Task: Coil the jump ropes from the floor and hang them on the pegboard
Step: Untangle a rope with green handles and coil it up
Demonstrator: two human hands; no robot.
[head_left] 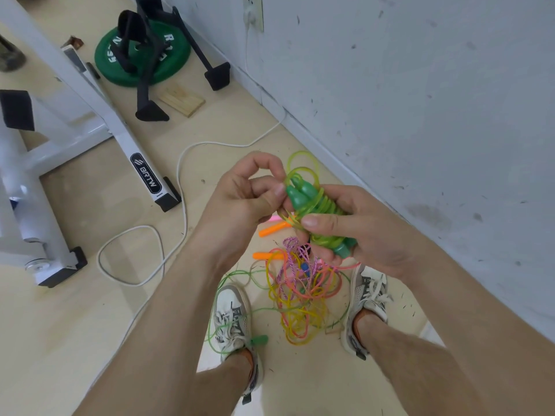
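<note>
My right hand [357, 232] grips a green jump rope [318, 211] by its two green handles, held side by side, with yellow-green cord wound round them. My left hand [243, 196] pinches the cord by the handle tips, and a few loose loops stand above. On the floor between my shoes lies a tangled pile of ropes [300, 292] in yellow, pink, green and a braided purple-white one. Orange handles [273, 229] lie just beyond the pile. A green handle [259, 340] rests by my left shoe. No pegboard is in view.
A scuffed white wall [420, 85] runs along the right. A white cable [180, 187] snakes over the beige floor. A white machine frame [90, 115] stands at left; a green weight plate [144, 52], black stand legs and a wooden block [181, 100] lie beyond.
</note>
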